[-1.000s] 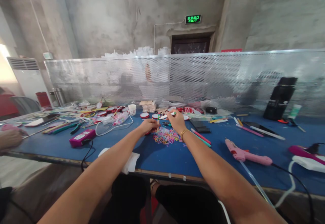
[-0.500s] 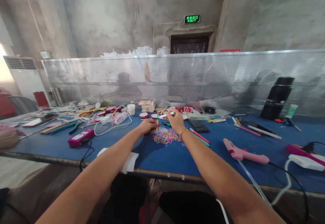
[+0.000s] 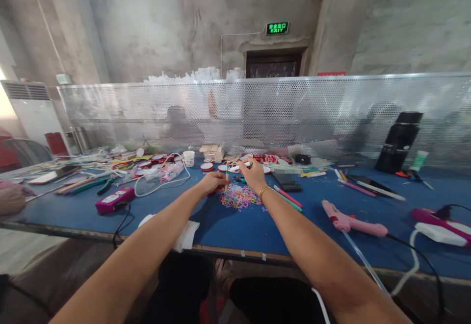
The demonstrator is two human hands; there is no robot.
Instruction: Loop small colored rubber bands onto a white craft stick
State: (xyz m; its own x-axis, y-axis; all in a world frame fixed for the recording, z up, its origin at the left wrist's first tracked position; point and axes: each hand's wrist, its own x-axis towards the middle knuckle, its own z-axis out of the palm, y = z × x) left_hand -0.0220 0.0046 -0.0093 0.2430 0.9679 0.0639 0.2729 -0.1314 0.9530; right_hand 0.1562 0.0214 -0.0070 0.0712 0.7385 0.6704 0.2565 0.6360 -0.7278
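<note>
My left hand pinches a flat wooden stick and holds it upright; its upper part is coloured green. Closed like a writing grip, my right hand holds a white marker with a green end. The marker's tip points left and is close to the stick's upper part; whether they touch I cannot tell. A heap of small multicoloured rubber bands lies on the blue tabletop, just below both hands.
A pink glue gun with a cord lies at right, near a black bottle. Pink and teal markers are beside my right wrist. A purple box, paper cup and stacked wooden pieces stand leftward. Perforated metal panels close the back.
The whole view has shifted very slightly left. Both hands keep nearly the same pose, with the marker still close to the stick's green part.
</note>
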